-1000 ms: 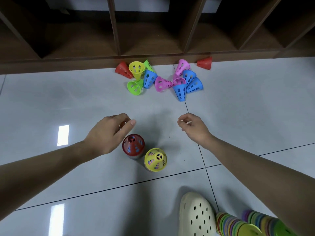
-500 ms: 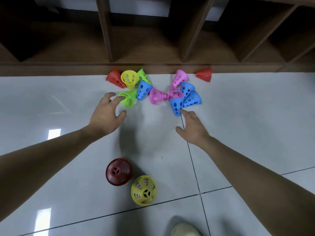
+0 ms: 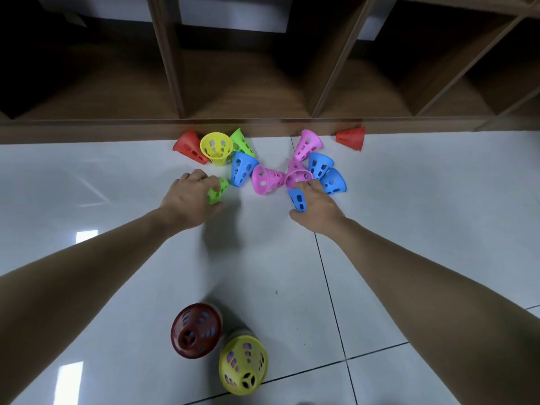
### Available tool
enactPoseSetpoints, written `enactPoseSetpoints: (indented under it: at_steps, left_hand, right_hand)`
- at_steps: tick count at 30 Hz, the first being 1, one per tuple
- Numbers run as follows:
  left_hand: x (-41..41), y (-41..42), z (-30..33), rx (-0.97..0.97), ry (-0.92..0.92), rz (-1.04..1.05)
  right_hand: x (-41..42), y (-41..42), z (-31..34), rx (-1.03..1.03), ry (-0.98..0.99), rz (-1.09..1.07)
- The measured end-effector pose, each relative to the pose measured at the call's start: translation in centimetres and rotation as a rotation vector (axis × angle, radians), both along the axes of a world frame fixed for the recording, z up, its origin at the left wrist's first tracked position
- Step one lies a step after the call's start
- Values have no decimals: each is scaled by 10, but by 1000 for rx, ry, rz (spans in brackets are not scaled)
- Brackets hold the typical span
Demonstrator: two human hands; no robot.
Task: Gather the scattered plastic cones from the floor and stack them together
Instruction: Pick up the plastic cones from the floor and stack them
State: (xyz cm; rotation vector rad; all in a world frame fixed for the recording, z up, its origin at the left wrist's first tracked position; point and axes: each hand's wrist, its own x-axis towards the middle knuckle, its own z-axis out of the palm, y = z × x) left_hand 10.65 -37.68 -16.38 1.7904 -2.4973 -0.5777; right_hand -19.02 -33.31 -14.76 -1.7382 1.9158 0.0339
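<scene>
On the far left of the pile, by the wooden shelf (image 3: 263, 128), a green cone (image 3: 217, 192) lying on the white floor (image 3: 409, 200) is held by the curled fingers of the left hand (image 3: 190, 200). More cones are scattered to its right. There, a blue cone (image 3: 298, 200) is pinched by the right hand (image 3: 317, 210). Near the person, a red stack (image 3: 195, 330) and a yellow stack (image 3: 243, 368) are seen standing.

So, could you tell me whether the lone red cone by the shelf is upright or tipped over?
Tipped over. The red cone lies on its side against the shelf base, wide rim facing right, narrow tip pointing left.
</scene>
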Motion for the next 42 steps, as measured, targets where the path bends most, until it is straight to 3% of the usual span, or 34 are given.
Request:
enactPoseSetpoints:
  at_steps: [7, 10, 15, 19, 25, 31, 35, 38, 42]
  left_hand:
    - [18, 19, -7, 181, -191, 125]
    - [24, 20, -10, 107, -278, 91]
    - [35, 37, 5, -96, -226, -6]
    - [40, 59, 24, -66, -73, -4]
    - [55, 107, 61, 163, 433, 166]
    - [59, 170, 105, 18, 677, 129]
    - [67, 206, 114, 53, 673, -140]
    - [76, 222, 101, 157, 523, -284]
    - [85, 225, 91, 214, 498, -256]
  right_hand:
    - [-4, 31, -18, -29, -140, -48]
    - [0, 39, -19, 45, -203, -175]
    - [9, 47, -11, 163, -268, -241]
    - [23, 60, 7, 187, -365, -195]
    - [39, 87, 42, 103, -488, -180]
    - [54, 124, 87, 69, -868, -295]
    - [60, 147, 109, 124, -1048, -226]
    - [74, 161, 122, 163, -991, -68]
    - [99, 172, 134, 171, -836, 150]
